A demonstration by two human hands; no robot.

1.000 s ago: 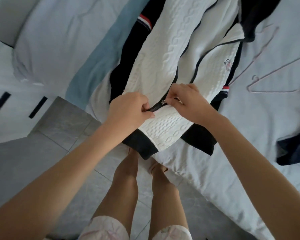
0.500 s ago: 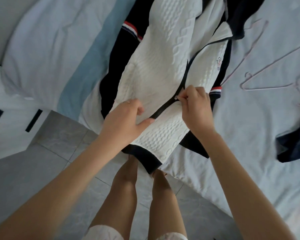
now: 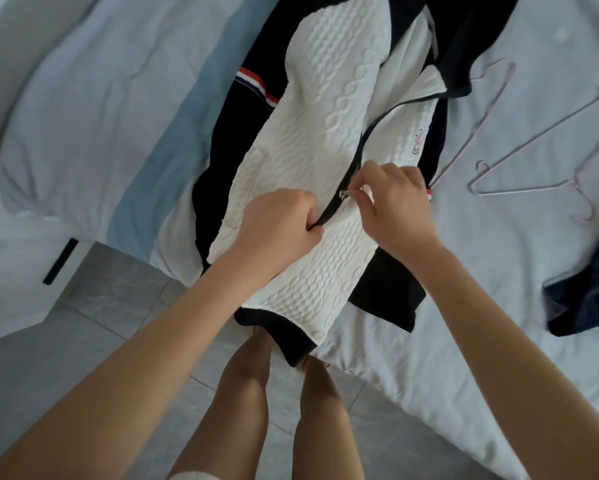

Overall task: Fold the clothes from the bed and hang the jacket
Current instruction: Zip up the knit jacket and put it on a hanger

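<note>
I've got the jacket, white cable-knit with navy sleeves and hem, flat at the bed's near edge, hem hanging over. Left hand pinches the dark zipper seam; right hand pinches the silver zipper pull, jacket open above it.

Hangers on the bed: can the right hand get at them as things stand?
Probably yes, once freed: the hangers lie uncovered on the sheet on that side, beyond the right hand, which now pinches the zipper pull of the jacket.
</note>
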